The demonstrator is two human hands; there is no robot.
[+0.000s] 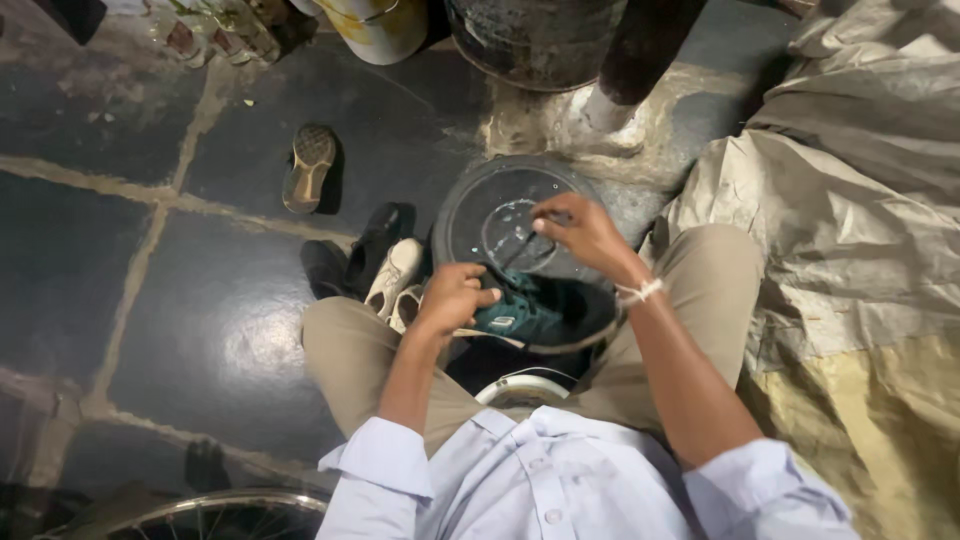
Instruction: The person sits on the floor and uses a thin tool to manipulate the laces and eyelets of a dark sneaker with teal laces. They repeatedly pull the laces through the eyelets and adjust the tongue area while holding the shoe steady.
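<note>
1. Nearest the camera, at six o'clock, a pale blue shirt (560,480) with rolled sleeves, and khaki knees spread to either side.
2. A wheel rim (215,512) with spokes shows at seven o'clock, low in the frame, on the dark stone floor (200,330).
3. Between the knees, a white curved rim (522,388) peeks out just under the shoe.
4. Dead centre: a teal shoe (530,312) with a dark sole lies across the lap, toe pointing to three o'clock.
5. The left hand (452,297) clamps the shoe's heel end, grip closed tight around it, thumb on top.
6. The right hand (585,232), a white thread band on its wrist, sits at one o'clock of the shoe, fingers pinched narrow on a thin dark lace or thread (517,252) that runs down to the shoe; which of the two it is, I cannot tell.
7. Just left of the left hand, at nine o'clock, a pair of cream shoes (398,280) and a black shoe (372,245) lie touching each other.
8. Behind the hands, a round dark lid (470,215) lies flat on the floor.
9. Out at eleven o'clock, a lone sandal (308,168) lies sole up, well apart.
10. Along the three o'clock side, a crumpled grey tarp (850,200).
11. Farthest, at twelve o'clock, a dark drum (535,40) beside a yellowish bucket (385,30).
</note>
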